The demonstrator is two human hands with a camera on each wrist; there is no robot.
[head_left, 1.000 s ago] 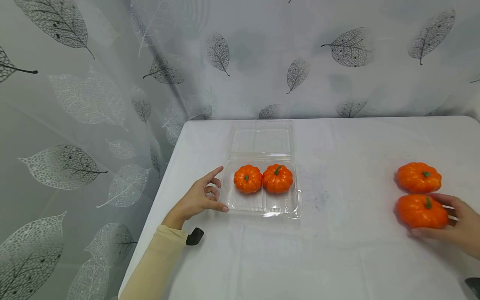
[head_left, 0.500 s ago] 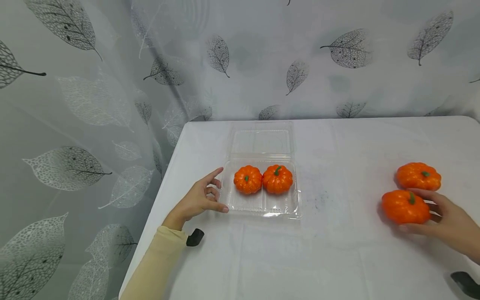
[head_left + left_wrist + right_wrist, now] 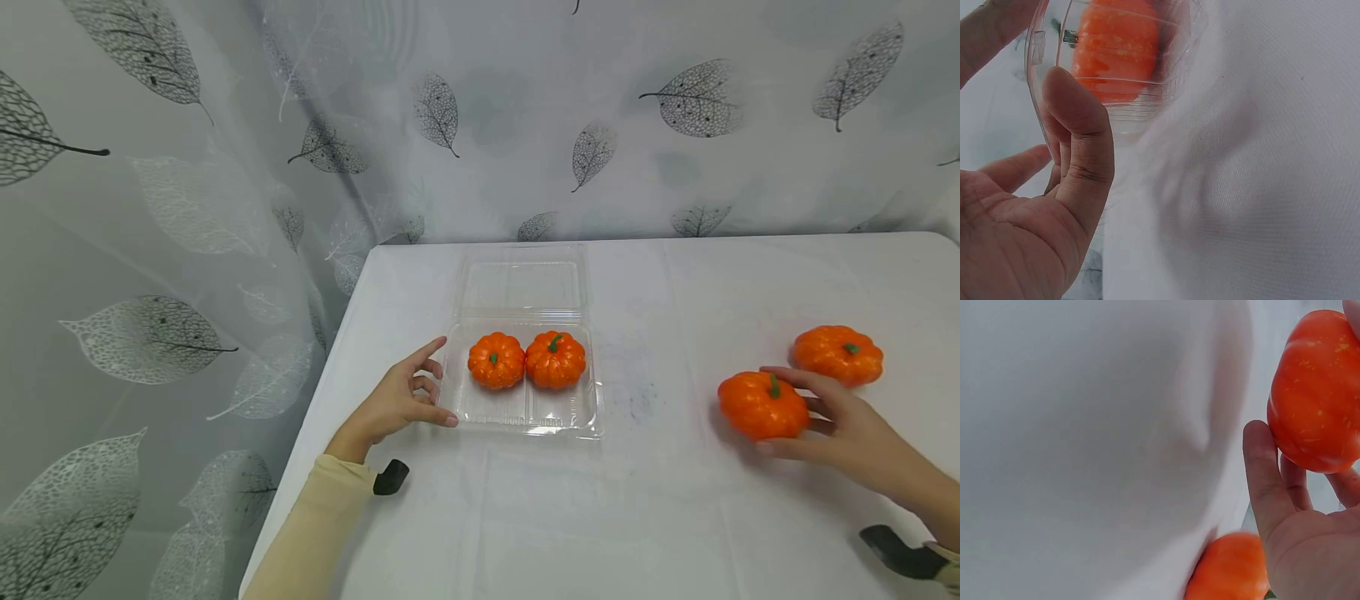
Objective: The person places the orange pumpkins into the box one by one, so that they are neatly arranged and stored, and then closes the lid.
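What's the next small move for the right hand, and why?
Probably carry the held pumpkin left to the tray and set it in the bare front half. The right hand grips it, two pumpkins fill the back row, and the left hand steadies the tray's edge.

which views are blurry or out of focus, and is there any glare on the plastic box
Head view: sharp, evenly lit, small glare on the clamshell box front rim. Left wrist view: left hand close and soft. Right wrist view: the pumpkin held by the right hand blurred, cloth featureless.

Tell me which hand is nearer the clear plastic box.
Left. The left hand touches the clear plastic box at its left edge; the right hand is far off to its right, gripping a pumpkin.
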